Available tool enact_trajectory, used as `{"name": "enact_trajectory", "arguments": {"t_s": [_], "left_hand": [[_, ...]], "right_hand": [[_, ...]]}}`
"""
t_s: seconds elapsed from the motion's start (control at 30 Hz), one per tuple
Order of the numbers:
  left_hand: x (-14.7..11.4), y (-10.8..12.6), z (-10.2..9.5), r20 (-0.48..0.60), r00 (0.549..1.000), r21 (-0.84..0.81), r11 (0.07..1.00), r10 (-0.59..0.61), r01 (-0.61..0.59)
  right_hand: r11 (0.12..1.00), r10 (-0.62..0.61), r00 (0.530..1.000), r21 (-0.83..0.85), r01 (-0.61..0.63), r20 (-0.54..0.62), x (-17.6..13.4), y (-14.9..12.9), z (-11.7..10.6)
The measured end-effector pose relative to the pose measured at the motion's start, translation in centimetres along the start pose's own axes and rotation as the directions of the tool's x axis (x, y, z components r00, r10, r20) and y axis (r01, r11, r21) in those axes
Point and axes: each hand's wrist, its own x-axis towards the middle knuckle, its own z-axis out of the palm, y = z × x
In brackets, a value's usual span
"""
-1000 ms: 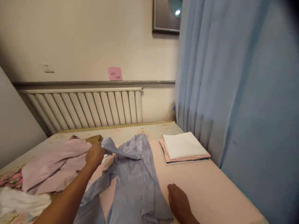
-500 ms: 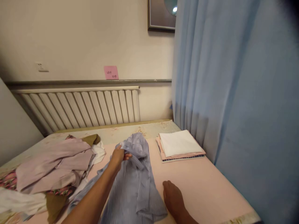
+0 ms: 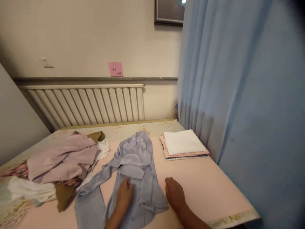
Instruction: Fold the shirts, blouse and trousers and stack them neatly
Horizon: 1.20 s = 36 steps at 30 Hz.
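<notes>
A blue-grey ribbed long-sleeved shirt [image 3: 133, 195] lies spread on the pink sheet, one sleeve folded across its body and the other [image 3: 89, 197] stretched toward the lower left. Over the middle of the shirt is my left hand [image 3: 125, 192], slightly blurred, fingers loosely bent with nothing in them. Just right of the shirt's edge, my right hand [image 3: 175, 192] rests low at the sheet, fingers close together and gently curved, holding nothing visible; its fingertips are partly hidden.
To the left is a loose heap of clothes [image 3: 59, 156] in mauve, white, olive and floral print. A folded stack [image 3: 186, 143], white on top, sits at the right rear. A blue curtain [image 3: 238, 95] hangs along the right side; a radiator [image 3: 95, 103] stands behind the bed.
My left hand has let go of the shirt's sleeve and drawn back toward me. The sleeve now lies across the shirt. My right hand stays about where it was.
</notes>
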Motion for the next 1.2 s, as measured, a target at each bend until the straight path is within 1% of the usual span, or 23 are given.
{"name": "enact_trajectory", "arguments": {"t_s": [0.07, 0.1, 0.17, 0.23, 0.3, 0.37, 0.43, 0.53, 0.6, 0.67, 0.83, 0.93, 1.0, 1.1, 1.2], "left_hand": [[-1.6, -0.7, 1.0, 0.042, 0.998, -0.015, 0.999, 0.045, -0.045], [-2.2, -1.2, 1.3, 0.037, 0.997, -0.017, 0.998, 0.061, -0.061], [-3.0, -2.7, 1.1, -0.026, 0.995, 0.03, 0.995, 0.099, -0.098], [-3.4, -4.7, 0.1, -0.119, 0.982, 0.136, 0.982, 0.148, -0.131], [-3.6, -6.6, -1.4, -0.184, 0.968, 0.255, 0.959, 0.173, -0.123], [-3.7, -8.2, -2.9, -0.208, 0.968, 0.318, 0.946, 0.138, -0.066], [-3.8, -9.2, -4.0, -0.188, 0.979, 0.316, 0.949, 0.074, -0.011], [-4.0, -9.7, -5.0, -0.073, 0.997, 0.25, 0.968, -0.019, 0.037], [-4.3, -9.6, -5.3, 0.018, 0.997, 0.21, 0.975, -0.074, 0.069], [-4.4, -9.5, -5.4, 0.067, 0.991, 0.182, 0.978, -0.116, 0.102], [-4.2, -10.1, -5.3, 0.049, 0.981, 0.103, 0.978, -0.186, 0.18], [-4.1, -10.8, -5.4, 0.048, 0.968, 0.079, 0.967, -0.246, 0.242], [-4.3, -11.2, -5.6, 0.057, 0.964, 0.078, 0.963, -0.262, 0.257], [-4.8, -11.3, -6.0, 0.071, 0.972, 0.103, 0.971, -0.224, 0.216], [-5.0, -10.7, -6.5, 0.056, 0.986, 0.166, 0.975, -0.156, 0.145]], "right_hand": [[1.0, 0.0, 1.0, -0.006, 0.0, 0.017, 0.0, 0.0, -0.1], [1.0, 0.002, 1.0, -0.008, -0.002, 0.026, 0.0, 0.0, -0.2], [1.0, 0.002, 0.999, -0.01, -0.001, 0.036, -0.1, -0.1, -0.3], [1.0, -0.005, 0.999, -0.007, 0.005, 0.035, -0.1, -0.1, -0.4], [1.0, -0.014, 0.999, -0.002, 0.014, 0.031, -0.2, -0.1, -0.6], [1.0, -0.02, 0.999, 0.0, 0.02, 0.026, -0.3, -0.1, -0.8], [1.0, -0.028, 0.999, 0.003, 0.028, 0.027, -0.3, -0.1, -0.9], [0.999, -0.04, 0.999, 0.004, 0.04, 0.022, -0.5, -0.1, -1.0], [0.999, -0.039, 0.999, 0.0, 0.039, 0.019, -0.6, -0.1, -1.0], [0.999, -0.033, 0.999, -0.009, 0.034, 0.03, -0.6, -0.1, -1.0], [0.999, -0.036, 0.998, -0.024, 0.037, 0.06, -0.7, -0.1, -1.0], [0.999, -0.04, 0.997, -0.019, 0.041, 0.061, -0.8, 0.0, -0.9], [0.999, -0.038, 0.997, -0.025, 0.039, 0.063, -0.8, 0.0, -0.9], [0.999, -0.033, 0.997, -0.036, 0.035, 0.07, -0.7, -0.1, -1.0], [0.999, -0.036, 0.997, -0.03, 0.038, 0.072, -0.7, -0.1, -1.1]]}}
